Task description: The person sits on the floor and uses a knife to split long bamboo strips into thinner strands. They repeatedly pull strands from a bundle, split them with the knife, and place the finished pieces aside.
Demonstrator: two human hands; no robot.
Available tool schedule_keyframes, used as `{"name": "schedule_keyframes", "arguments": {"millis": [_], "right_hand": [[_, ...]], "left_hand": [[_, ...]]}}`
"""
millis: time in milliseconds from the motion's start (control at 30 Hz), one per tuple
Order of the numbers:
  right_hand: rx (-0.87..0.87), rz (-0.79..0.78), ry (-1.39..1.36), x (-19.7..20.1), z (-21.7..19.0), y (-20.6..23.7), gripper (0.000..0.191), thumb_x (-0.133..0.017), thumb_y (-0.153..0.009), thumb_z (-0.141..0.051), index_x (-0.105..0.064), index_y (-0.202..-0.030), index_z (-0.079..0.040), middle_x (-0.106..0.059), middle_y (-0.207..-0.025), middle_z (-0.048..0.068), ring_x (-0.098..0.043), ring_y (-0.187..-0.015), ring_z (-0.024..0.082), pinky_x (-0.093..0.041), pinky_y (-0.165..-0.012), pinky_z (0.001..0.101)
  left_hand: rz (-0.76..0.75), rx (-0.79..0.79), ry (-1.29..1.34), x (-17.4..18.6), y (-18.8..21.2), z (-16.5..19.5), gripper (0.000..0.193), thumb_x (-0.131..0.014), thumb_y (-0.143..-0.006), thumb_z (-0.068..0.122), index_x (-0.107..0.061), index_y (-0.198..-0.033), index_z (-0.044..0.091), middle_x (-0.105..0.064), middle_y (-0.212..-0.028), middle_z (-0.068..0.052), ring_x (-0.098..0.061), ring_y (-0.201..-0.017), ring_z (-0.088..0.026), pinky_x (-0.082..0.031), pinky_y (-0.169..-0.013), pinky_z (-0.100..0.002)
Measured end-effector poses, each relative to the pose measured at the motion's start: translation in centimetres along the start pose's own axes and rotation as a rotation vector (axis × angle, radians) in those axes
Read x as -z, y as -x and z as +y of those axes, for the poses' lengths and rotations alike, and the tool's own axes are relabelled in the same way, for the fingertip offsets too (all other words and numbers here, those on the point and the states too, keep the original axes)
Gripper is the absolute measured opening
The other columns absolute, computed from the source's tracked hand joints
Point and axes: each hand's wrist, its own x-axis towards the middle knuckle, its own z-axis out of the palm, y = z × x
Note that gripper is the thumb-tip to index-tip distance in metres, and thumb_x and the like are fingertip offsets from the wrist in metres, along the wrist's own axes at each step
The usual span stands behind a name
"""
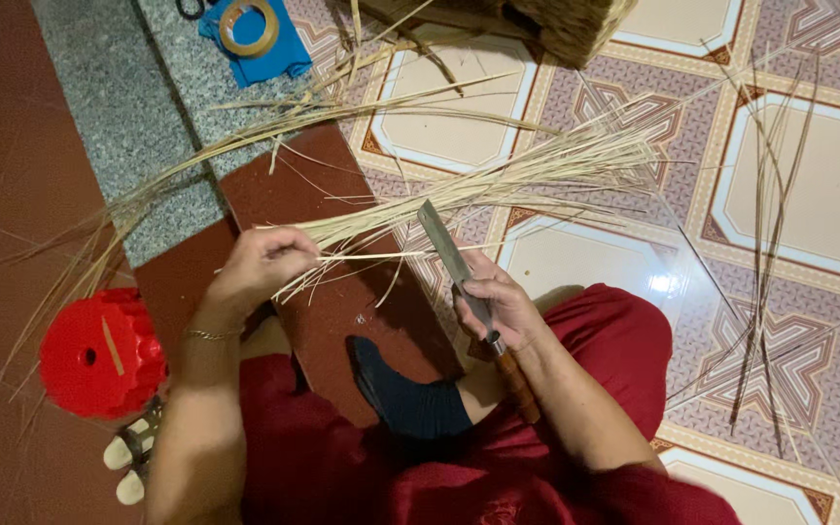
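Left hand (262,261) pinches a thin bamboo strip (371,257) taut, grip pressed together. Right hand (500,309) wraps the knife (451,261), blade on the strip for shaving. Loose strips (537,165) fan over the tiled floor (809,185), within reach.

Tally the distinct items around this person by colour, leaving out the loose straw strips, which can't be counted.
Red: 1, the round stool by the left hand
Blue: 1, the cloth
Tan: 1, the tape roll on the cloth
Grey metal: 1, the knife in the right hand
Total: 4
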Motion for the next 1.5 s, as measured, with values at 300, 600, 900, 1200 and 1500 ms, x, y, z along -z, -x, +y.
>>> {"name": "schedule_keyframes", "arguments": {"millis": [300, 600, 900, 1200, 1500], "right_hand": [[0.140, 0.149, 0.375, -4.2, -5.0, -2.1, 0.061, -0.062, -0.090, -0.005, -0.039, -0.146, -0.008, -0.067, -0.069, 0.021, -0.060, -0.042, 0.023, -0.048, -0.040, 0.0308], [-0.049, 0.049, 0.533, -3.6, -2.8, -7.6, 0.032, -0.058, -0.097, -0.002, -0.045, -0.126, -0.001, -0.068, -0.069, 0.018, -0.059, -0.043, 0.019, -0.046, -0.040, 0.0291], [-0.049, 0.105, 0.513, -2.0, -2.3, -7.7, 0.032, -0.059, -0.094, -0.001, -0.044, -0.123, -0.003, -0.067, -0.068, 0.017, -0.057, -0.042, 0.018, -0.044, -0.039, 0.0281], [0.062, 0.190, 0.527, -1.4, -5.5, -6.3, 0.030, -0.061, -0.094, -0.002, -0.045, -0.119, -0.002, -0.068, -0.070, 0.017, -0.058, -0.042, 0.018, -0.045, -0.038, 0.0283], [0.200, 0.179, 0.411, -1.0, -8.0, -5.7, 0.028, -0.060, -0.094, -0.002, -0.045, -0.117, -0.005, -0.068, -0.069, 0.020, -0.056, -0.039, 0.018, -0.043, -0.035, 0.0290]], "left_hand": [[-0.058, -0.064, -0.027, -1.5, -0.6, 1.8, 0.016, -0.071, -0.091, 0.016, -0.076, -0.102, 0.004, -0.075, -0.094, -0.003, -0.068, -0.086, -0.010, -0.057, -0.079, -0.026], [0.082, -0.254, 0.011, -5.4, -3.7, 4.1, 0.012, -0.072, -0.093, 0.010, -0.075, -0.098, 0.000, -0.070, -0.084, -0.002, -0.059, -0.068, -0.007, -0.048, -0.059, -0.025], [0.090, -0.189, -0.022, -7.1, -5.1, 4.1, 0.014, -0.073, -0.091, 0.012, -0.075, -0.098, 0.000, -0.068, -0.076, -0.003, -0.058, -0.064, -0.008, -0.047, -0.058, -0.027], [0.082, -0.280, -0.065, -7.0, -5.6, 4.2, 0.009, -0.075, -0.090, 0.011, -0.076, -0.095, 0.004, -0.058, -0.079, -0.001, -0.054, -0.074, -0.012, -0.046, -0.067, -0.029], [0.052, -0.223, -0.111, -4.0, -4.3, 5.1, 0.010, -0.077, -0.089, 0.012, -0.077, -0.095, 0.004, -0.058, -0.078, -0.002, -0.056, -0.076, -0.013, -0.047, -0.068, -0.030]]}}
